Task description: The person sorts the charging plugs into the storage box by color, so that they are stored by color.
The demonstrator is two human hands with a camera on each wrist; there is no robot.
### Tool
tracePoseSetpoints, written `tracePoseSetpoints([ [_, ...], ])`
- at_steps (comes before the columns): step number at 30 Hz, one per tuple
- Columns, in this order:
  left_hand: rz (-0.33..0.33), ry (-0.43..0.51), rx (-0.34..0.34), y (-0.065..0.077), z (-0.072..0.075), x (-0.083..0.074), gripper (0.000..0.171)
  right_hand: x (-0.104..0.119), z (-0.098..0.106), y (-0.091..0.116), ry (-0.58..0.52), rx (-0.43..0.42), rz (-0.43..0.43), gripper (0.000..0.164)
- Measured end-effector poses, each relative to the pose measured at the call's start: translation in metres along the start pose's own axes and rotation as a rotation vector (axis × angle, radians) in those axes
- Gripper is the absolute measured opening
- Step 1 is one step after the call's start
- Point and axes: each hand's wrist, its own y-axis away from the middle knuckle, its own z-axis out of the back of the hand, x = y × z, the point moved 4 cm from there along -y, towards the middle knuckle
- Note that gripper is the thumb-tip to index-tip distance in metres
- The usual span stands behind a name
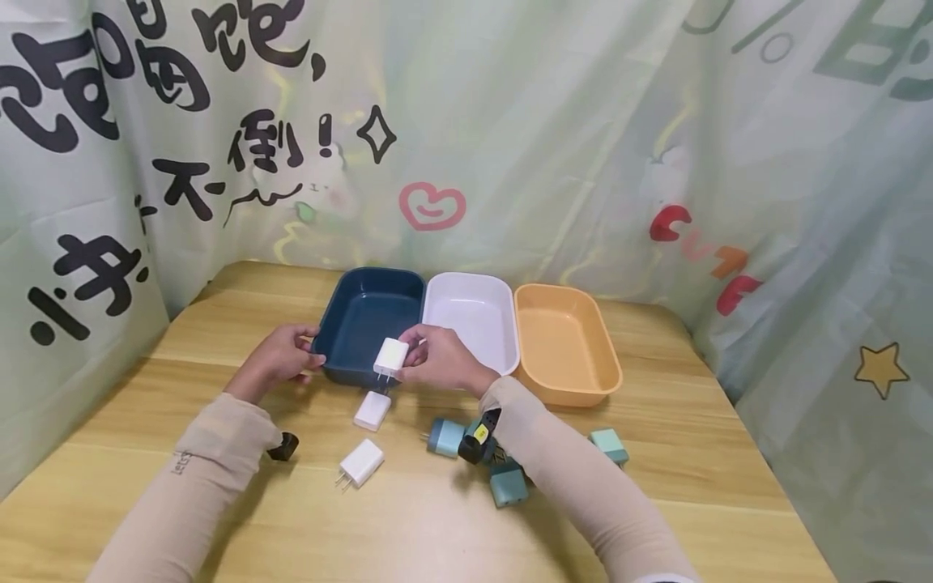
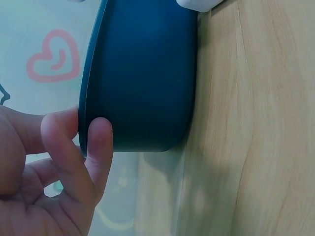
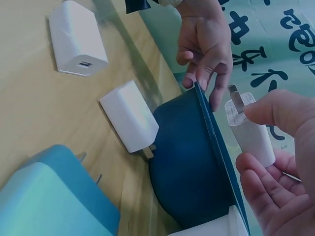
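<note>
My left hand (image 1: 286, 355) pinches the rim at the near left corner of a dark blue tray (image 1: 368, 312); in the left wrist view its fingers lie on both sides of that rim. A white charger plug (image 1: 391, 356) is held by my right hand (image 1: 443, 356) above the tray's near edge, its metal prongs pointing down. The right wrist view shows thumb and fingers around this charger (image 3: 251, 130). Two more white chargers lie on the table: one (image 1: 372, 410) close to the tray's front, another (image 1: 361, 463) nearer to me.
A white tray (image 1: 470, 312) and an orange tray (image 1: 568, 344) stand in a row right of the blue one. Several blue-green chargers (image 1: 508, 484) lie below my right forearm, with a pale green one (image 1: 608, 446) farther right. A printed curtain (image 1: 510, 146) hangs behind the table.
</note>
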Motion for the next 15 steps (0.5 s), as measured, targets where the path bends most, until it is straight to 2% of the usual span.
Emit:
tracePoseSetpoints([
  [15, -0.01, -0.002, -0.007, -0.0013, 0.0014, -0.0017, 0.063, -0.005, 0.0021, -0.0109, 0.01, -0.009, -0.049, 0.045],
])
